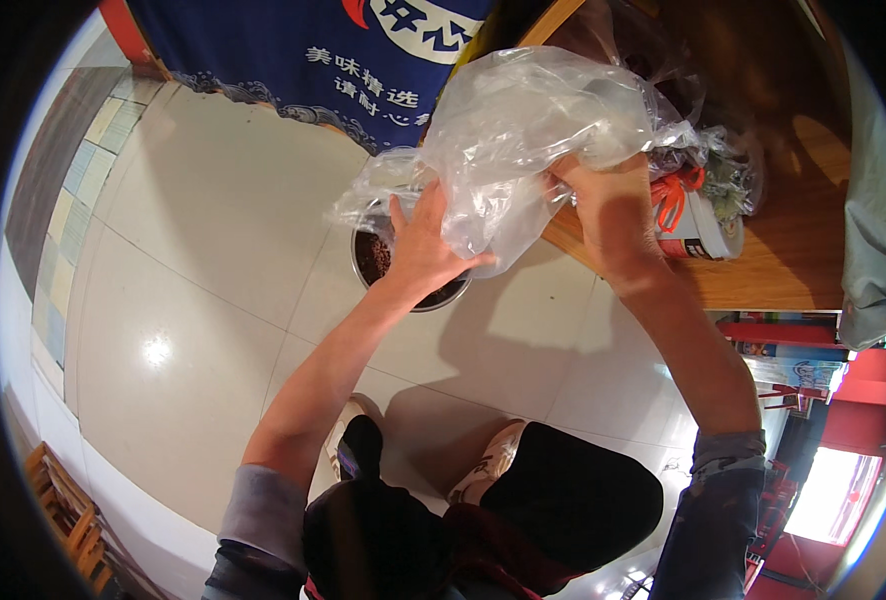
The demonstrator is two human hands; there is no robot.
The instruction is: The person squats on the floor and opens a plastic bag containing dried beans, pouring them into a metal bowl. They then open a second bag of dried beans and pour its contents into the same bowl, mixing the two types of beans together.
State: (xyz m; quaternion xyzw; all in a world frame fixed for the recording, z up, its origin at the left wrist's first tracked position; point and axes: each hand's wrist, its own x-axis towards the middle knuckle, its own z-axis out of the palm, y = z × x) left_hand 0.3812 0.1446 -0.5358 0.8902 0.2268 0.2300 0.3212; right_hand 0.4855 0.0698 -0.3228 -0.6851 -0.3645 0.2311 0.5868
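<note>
A large clear plastic bag [518, 112], crumpled, hangs between my hands above the floor. My left hand [424, 244] has its fingers spread against the bag's lower left side, over a round metal bowl [443, 300]. Dark reddish-brown crumbly stuff [378, 259] shows in the bowl, partly hidden by my hand and the plastic. My right hand [589, 169] is at the bag's right side; its fingers are hidden by the plastic, so its grip does not show.
At the right, a wooden shelf [773, 277] holds a white plastic tub [713, 229], a red tie [675, 196] and more clear bags. A blue printed cloth curtain [263, 52] hangs ahead. My shoes [492, 457] stand on the tiled floor [210, 277].
</note>
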